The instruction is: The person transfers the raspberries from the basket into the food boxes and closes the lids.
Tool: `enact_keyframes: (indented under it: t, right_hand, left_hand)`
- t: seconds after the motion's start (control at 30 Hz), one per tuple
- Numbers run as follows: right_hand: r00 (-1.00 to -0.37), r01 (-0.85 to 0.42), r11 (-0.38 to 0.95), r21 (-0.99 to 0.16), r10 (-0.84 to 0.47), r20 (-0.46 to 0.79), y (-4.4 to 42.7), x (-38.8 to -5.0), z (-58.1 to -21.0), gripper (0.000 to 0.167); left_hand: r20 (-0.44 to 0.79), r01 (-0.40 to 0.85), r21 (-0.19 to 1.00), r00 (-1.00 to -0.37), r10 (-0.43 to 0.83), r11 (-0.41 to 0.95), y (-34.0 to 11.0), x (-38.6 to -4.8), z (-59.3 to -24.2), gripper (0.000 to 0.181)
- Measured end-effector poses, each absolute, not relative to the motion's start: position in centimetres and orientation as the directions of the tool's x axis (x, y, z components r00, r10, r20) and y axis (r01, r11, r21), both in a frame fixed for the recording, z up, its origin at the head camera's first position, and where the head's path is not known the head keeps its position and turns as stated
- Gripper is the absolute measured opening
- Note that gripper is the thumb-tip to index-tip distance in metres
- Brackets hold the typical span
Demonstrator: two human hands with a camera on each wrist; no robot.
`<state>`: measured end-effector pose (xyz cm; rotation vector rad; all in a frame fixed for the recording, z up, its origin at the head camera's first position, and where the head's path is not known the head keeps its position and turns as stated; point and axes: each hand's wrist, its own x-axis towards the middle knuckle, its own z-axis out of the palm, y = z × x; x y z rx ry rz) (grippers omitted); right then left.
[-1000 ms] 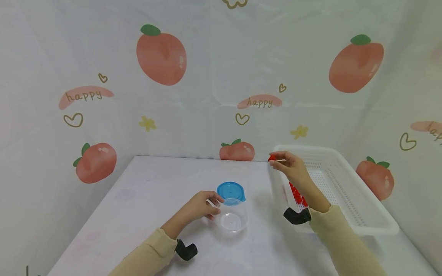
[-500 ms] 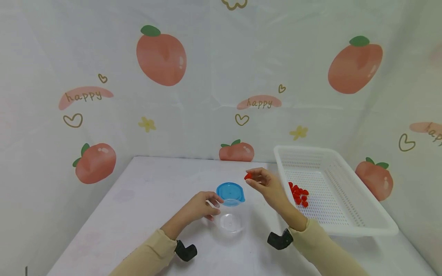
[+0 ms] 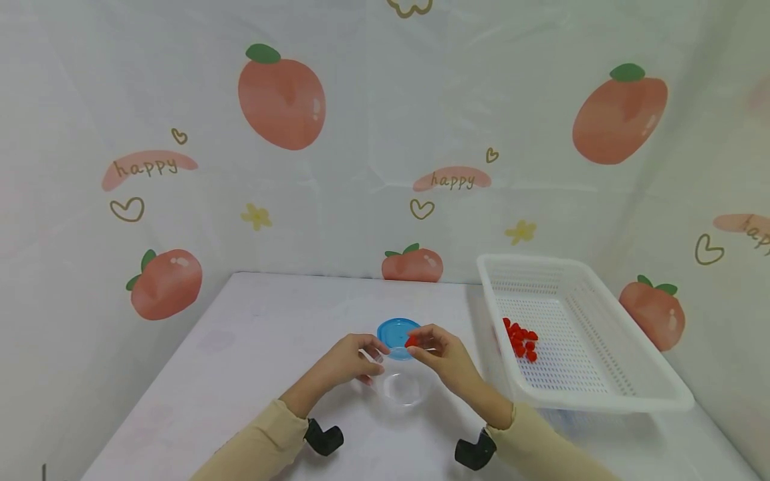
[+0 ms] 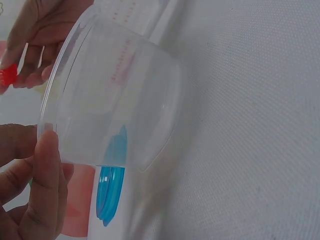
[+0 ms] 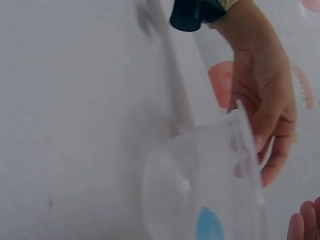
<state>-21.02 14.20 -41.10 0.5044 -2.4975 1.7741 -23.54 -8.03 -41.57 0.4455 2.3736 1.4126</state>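
Note:
A clear plastic bowl (image 3: 402, 391) stands on the white table, its rim pinched between the thumb and fingers of my left hand (image 3: 349, 359). The left wrist view shows that grip on the bowl (image 4: 120, 95) up close. Over the bowl's far right side, my right hand (image 3: 446, 356) holds a small red piece (image 3: 412, 341) in its fingertips. The red piece (image 4: 8, 75) looks ridged in the left wrist view; its exact kind is unclear. Behind the bowl lies a round blue lid (image 3: 395, 330), partly hidden by the right fingers.
At the right stands a white perforated plastic basket (image 3: 631, 347). Several similar red pieces (image 3: 521, 340) lie together at its left side. A white curtain printed with fruit (image 3: 361, 133) hangs behind the table. Each wrist carries a black camera mount (image 3: 323, 437).
My right hand has moved left and down from above the basket's edge to over the bowl, carrying the red piece. The left hand stays at the bowl's rim.

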Motion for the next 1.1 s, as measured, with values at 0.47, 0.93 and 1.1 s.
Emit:
enact_keyframes:
  t: [0.47,0.93,1.1]
  right_hand:
    - [-0.956,-0.236,0.344,-0.909,-0.249,0.154,13.7,-20.2,-41.3,0.028]
    - [-0.918,-0.301,0.375,-0.877,-0.362,0.16,13.8,-20.0,-40.5,0.026]
    - [-0.924,-0.289,0.381,-0.878,-0.351,0.152,14.2,-21.2,-42.6,0.027]
  left_hand:
    - [-0.141,0.078,0.886,-0.894,0.426,0.457,-8.0,-23.7,-41.7,0.028]
    - [-0.141,0.073,0.89,-0.894,0.424,0.45,-8.0,-23.7,-41.9,0.027]
    - [-0.14,0.074,0.888,-0.896,0.421,0.453,-7.9,-23.7,-41.8,0.027]
